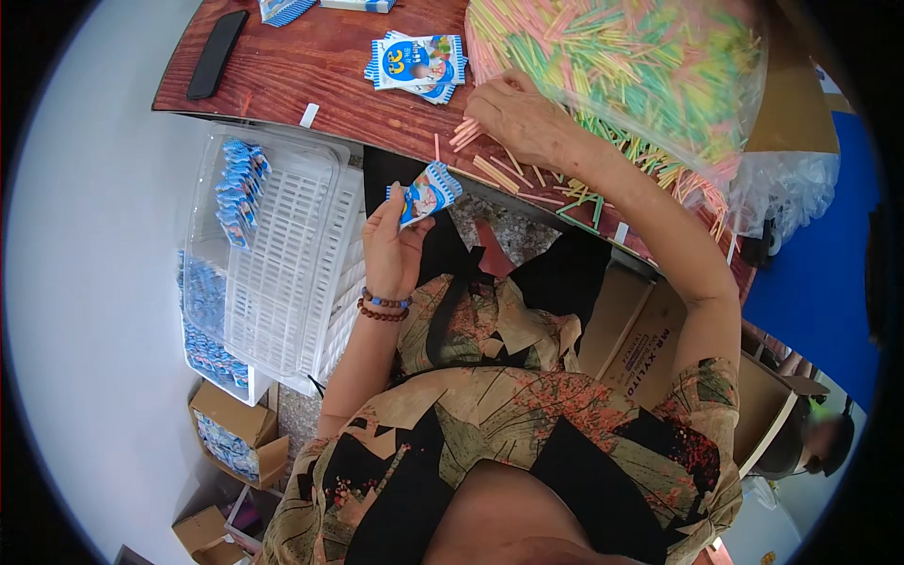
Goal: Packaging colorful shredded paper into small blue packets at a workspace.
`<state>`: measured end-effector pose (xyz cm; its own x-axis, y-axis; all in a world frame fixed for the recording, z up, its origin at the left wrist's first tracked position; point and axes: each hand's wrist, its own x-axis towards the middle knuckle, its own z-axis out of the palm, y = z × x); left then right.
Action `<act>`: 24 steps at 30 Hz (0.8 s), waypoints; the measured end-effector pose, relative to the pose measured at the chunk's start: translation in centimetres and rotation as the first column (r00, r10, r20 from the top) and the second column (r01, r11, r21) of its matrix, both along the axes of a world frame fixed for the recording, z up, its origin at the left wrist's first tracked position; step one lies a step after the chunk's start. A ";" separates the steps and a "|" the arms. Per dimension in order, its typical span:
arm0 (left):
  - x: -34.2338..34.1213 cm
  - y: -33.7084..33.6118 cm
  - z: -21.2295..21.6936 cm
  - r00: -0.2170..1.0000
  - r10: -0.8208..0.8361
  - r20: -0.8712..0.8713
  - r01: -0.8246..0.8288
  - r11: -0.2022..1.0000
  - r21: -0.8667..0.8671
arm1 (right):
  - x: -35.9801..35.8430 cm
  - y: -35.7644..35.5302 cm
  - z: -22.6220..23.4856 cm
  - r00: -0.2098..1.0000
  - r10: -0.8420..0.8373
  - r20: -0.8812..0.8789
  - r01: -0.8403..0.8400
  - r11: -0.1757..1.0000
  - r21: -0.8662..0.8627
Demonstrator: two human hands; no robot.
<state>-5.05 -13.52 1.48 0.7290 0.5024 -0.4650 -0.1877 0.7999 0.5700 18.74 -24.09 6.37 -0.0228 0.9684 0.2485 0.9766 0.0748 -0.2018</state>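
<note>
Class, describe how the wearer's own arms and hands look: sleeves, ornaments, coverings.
Neither the left hand nor the right hand wears a glove. The left wrist carries two rows of round brown beads, the row nearer the hand also showing blue; the right wrist shows no bracelet. The right sleeve is short, patterned in tan, black and red.

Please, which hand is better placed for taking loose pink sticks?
Probably the right hand: it is over the table, at the pink sticks, while the left hand holds a blue-and-white packet.
</note>
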 end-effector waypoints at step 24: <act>5.4 -3.5 3.2 0.991 -0.096 0.094 0.083 0.987 0.137 | -3.7 -12.4 -1.6 0.706 -0.522 -0.479 0.624 0.778 0.072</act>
<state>0.36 -16.99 4.72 0.8132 0.4853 -0.3212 -0.1801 0.7347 0.6540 15.04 -36.46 4.72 0.6718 0.6780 0.2985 0.6683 -0.3808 -0.6391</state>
